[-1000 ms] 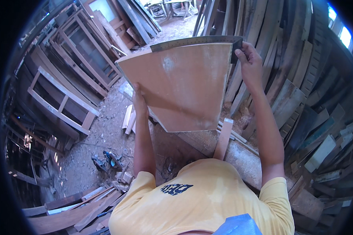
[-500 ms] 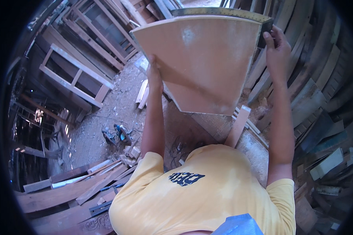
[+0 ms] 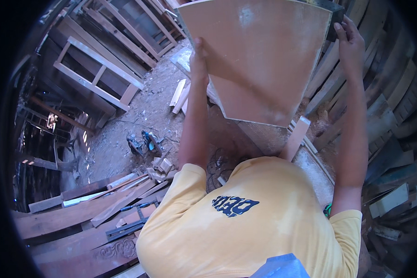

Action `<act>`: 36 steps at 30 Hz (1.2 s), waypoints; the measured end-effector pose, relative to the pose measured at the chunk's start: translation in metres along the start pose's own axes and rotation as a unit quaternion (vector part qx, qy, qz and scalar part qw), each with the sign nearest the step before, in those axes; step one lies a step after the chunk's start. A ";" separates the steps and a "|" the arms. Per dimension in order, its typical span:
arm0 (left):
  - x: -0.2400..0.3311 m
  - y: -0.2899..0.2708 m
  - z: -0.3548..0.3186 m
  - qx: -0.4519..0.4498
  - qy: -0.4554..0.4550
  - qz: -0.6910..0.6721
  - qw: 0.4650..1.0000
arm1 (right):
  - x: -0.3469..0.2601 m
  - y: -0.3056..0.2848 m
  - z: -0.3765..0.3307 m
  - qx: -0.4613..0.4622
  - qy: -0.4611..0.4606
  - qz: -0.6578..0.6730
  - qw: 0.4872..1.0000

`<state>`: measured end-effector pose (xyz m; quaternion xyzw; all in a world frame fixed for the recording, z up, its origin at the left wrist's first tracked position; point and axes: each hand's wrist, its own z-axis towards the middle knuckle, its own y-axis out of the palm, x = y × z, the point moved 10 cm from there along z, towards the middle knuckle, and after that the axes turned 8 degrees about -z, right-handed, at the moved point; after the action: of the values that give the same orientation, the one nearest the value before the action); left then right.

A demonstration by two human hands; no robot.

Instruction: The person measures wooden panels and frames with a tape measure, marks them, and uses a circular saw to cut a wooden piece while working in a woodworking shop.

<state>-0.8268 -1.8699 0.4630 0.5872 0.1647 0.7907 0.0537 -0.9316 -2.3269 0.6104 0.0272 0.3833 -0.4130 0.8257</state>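
A flat wooden panel [image 3: 259, 60], wide at the far end and narrower toward me, is held up in front of my chest. My left hand [image 3: 199, 60] grips its left edge, with the thumb on the near face and the other fingers hidden behind. At the far right corner my right hand [image 3: 351, 41] pinches the dark stock of a try square [image 3: 336, 21]. The square's metal blade runs along the panel's far edge, partly cut off by the picture's top.
Below the panel, a wooden upright [image 3: 295, 139] stands close to my body. A power tool [image 3: 151, 141] lies on the dusty ground at left, near wood offcuts [image 3: 162, 164]. A wooden frame [image 3: 97, 74] leans at far left; stacked boards [image 3: 393, 88] crowd the right. A carved plank [image 3: 118, 250] lies lower left.
The panel, the try square and both hands have shifted up and to the right in view. The surroundings have also slid rightward. Both holds look the same.
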 end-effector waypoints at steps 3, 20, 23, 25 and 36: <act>-0.006 0.000 0.009 -0.002 -0.009 0.015 1.000 | 0.001 0.001 0.004 -0.008 -0.030 0.021 0.999; -0.004 0.001 0.010 0.004 -0.007 0.020 1.000 | 0.007 0.005 0.010 0.032 -0.035 -0.086 0.995; -0.009 0.001 0.017 -0.019 -0.016 0.004 1.000 | 0.010 0.001 0.012 0.051 -0.052 -0.095 0.993; -0.010 0.004 0.016 -0.030 -0.018 -0.006 0.999 | 0.010 0.004 0.014 0.030 -0.045 -0.085 0.995; -0.011 0.006 0.021 -0.043 -0.022 -0.022 0.999 | -0.016 -0.001 0.004 0.052 -0.011 -0.102 0.993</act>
<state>-0.8028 -1.8747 0.4606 0.5977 0.1420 0.7827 0.1001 -0.9361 -2.3185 0.6241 0.0264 0.3533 -0.5146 0.7808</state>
